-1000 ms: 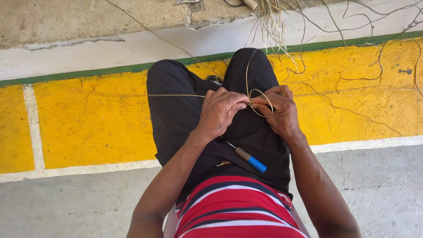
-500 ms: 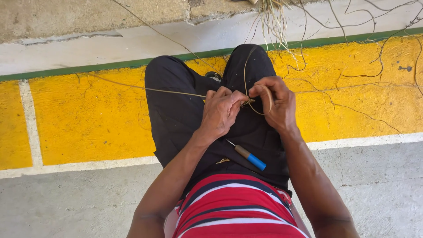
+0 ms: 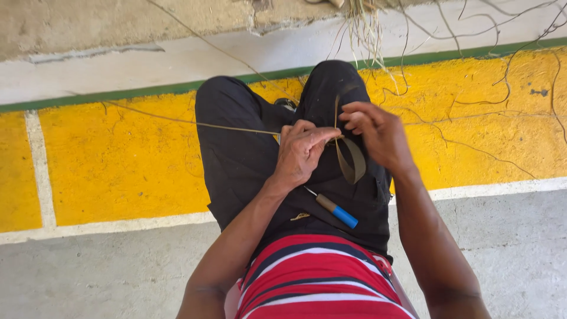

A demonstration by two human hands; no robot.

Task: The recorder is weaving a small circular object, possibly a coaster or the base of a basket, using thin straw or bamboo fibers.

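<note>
Step in hand, by judgement: forming a loop in a flat olive strip (image 3: 349, 160) above the lap. Left hand (image 3: 301, 152) closed in a pinch on the strip end and on a thin straw-coloured strand (image 3: 236, 128) running out leftward from it. Right hand (image 3: 378, 133) just right of the left hand, fingers narrowed onto the upper part of the strip; loop hanging below between both hands, against the black trousers (image 3: 236, 159). Awl-like tool with blue handle tip (image 3: 336, 211) lying on the lap just below the left hand, untouched.

Next move, likely: steady tension on the strand, firm pinch kept, loop kept untwisted.

Surface beyond the knees: yellow painted band (image 3: 118, 165), green line and white strip above it, grey concrete (image 3: 106, 272) nearer. Loose dry fibres (image 3: 366, 29) above the knees.
</note>
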